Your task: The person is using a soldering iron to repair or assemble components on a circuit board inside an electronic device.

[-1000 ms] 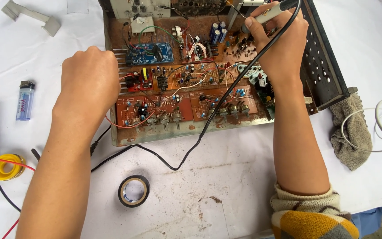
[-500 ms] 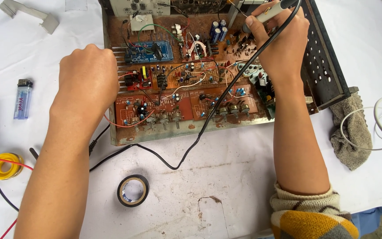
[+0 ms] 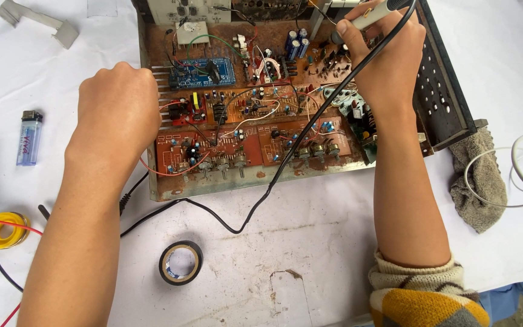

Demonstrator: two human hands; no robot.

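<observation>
I hold the iron (image 3: 375, 13) pinched in my right hand (image 3: 385, 60), tip on far-right board (image 3: 255, 115); left hand (image 3: 119, 112) fisted, empty afaict, at chassis left edge. Soldering ongoing; joints unclear.

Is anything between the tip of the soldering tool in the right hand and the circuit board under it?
Nothing visible. The right hand holds the soldering tool over the board's upper right corner. Only upright capacitors stand beside it, to the left. The tip's contact point is too small to tell.
</observation>
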